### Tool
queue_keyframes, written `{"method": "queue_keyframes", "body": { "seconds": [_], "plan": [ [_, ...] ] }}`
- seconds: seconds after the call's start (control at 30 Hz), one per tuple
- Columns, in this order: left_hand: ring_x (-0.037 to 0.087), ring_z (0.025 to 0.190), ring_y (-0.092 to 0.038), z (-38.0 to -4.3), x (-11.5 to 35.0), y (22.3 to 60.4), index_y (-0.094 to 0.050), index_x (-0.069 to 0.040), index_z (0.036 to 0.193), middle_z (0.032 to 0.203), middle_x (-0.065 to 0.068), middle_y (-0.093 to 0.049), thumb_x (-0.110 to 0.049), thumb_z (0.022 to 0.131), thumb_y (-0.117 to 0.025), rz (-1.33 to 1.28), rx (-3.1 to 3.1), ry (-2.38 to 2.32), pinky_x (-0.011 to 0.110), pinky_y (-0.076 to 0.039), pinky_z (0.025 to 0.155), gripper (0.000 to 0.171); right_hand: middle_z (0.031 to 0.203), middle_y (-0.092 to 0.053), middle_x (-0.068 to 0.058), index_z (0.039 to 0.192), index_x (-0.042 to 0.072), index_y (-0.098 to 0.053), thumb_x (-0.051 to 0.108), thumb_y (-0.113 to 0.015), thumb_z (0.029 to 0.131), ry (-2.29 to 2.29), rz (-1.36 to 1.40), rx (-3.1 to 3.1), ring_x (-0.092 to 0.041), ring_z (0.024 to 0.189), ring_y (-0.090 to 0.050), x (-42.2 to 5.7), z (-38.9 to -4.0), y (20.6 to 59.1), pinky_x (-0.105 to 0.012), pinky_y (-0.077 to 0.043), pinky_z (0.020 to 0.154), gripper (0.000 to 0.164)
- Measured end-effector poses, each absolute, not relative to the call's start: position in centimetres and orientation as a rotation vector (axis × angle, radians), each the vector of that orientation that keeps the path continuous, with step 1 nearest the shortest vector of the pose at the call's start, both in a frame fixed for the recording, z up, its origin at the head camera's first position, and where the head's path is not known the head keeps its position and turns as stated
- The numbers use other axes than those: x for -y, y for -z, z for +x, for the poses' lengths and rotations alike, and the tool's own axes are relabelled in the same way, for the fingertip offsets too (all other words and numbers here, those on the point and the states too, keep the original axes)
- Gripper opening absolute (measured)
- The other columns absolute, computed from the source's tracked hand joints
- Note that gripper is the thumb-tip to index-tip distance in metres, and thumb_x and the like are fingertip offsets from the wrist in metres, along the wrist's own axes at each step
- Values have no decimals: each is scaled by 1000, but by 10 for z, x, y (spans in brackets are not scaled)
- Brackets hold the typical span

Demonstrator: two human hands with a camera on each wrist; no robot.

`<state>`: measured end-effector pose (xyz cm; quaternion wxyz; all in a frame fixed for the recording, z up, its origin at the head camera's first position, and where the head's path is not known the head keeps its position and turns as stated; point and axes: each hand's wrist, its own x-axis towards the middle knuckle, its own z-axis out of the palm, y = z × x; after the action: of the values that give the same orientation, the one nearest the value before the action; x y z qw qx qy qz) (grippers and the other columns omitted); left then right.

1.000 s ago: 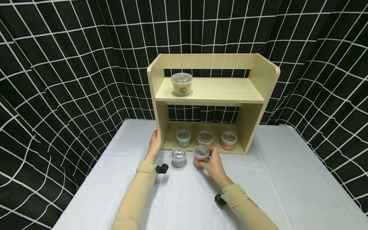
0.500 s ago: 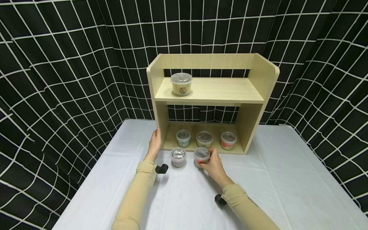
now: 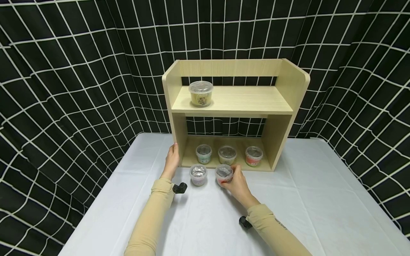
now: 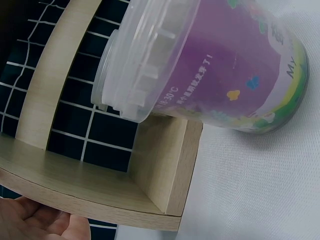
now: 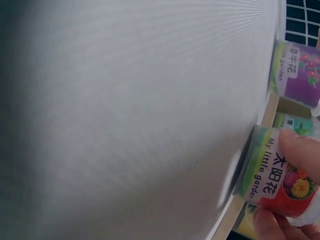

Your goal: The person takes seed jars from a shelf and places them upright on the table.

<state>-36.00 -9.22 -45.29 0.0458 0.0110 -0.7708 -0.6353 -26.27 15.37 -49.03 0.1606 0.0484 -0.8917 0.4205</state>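
My right hand (image 3: 239,185) grips a lidded plastic tub with a red label (image 5: 280,175), thumb on one side and fingers on the other. This tub is just in front of the shelf unit; whether its base touches the cloth I cannot tell. To its left, a purple-labelled tub (image 4: 230,70) with a clear lid stands on the cloth. My left hand (image 3: 172,160) rests against the outer left side of the wooden shelf unit (image 3: 232,112), its fingers partly hidden behind the panel in the left wrist view.
On the bottom shelf stand a teal-labelled tub (image 3: 204,154), a yellowish tub (image 3: 227,155) and a red-and-green tub (image 3: 253,156). A larger yellow tub (image 3: 200,94) sits at the left of the upper shelf. White cloth (image 3: 320,199) covers the table; black gridded curtains (image 3: 80,71) surround it.
The red-labelled tub in my right hand has come slightly down toward me from the bottom shelf's front edge. My left hand stays against the shelf unit.
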Motion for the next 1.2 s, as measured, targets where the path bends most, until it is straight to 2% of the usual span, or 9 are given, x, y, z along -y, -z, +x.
{"method": "queue_keyframes", "body": {
  "seconds": [0.97,1.2],
  "plan": [
    [36,133,-23,-359,93,453,-26,-4,144,147,19,-27,-55,97,-24,7,2342,1951,47,-20,107,70,115,-47,-32,119,-9,-32,-5,-82,63,-1250,63,2591,-46,111,-47,-152,-259,485,-51,-38,95,75],
    [37,133,-23,-359,94,453,-25,-4,145,147,19,-26,-57,96,-23,13,2365,1927,48,-20,107,72,122,-45,-31,132,-8,-27,-1,-83,62,-1277,77,2640,-45,114,-45,-156,-259,482,-53,-35,97,90]
  ]
}}
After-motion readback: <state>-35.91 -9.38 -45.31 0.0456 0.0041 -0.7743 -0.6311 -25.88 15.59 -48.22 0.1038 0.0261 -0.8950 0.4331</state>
